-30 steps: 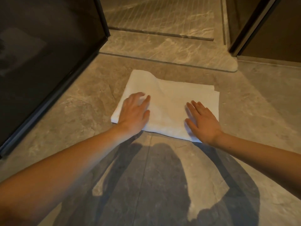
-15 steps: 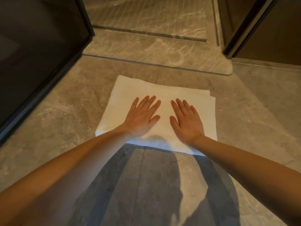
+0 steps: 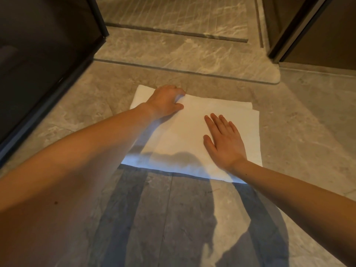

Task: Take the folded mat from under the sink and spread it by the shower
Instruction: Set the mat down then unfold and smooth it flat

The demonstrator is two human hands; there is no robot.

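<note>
A white folded mat lies flat on the grey stone floor, just in front of the raised shower threshold. My left hand is at the mat's far left part, fingers curled over the far edge of the top layer and gripping it. My right hand rests flat on the mat's right half, fingers spread, palm down. At the right side, a lower layer of the mat sticks out past the top one.
A dark glass shower panel with a black frame stands on the left. A dark door frame rises at the top right. The shower floor has thin grooves. My shadow falls on the floor tiles near me.
My left hand moved from the mat's middle to its far left edge and curled onto the top layer. My right hand shifted a little right, still flat. The view came closer.
</note>
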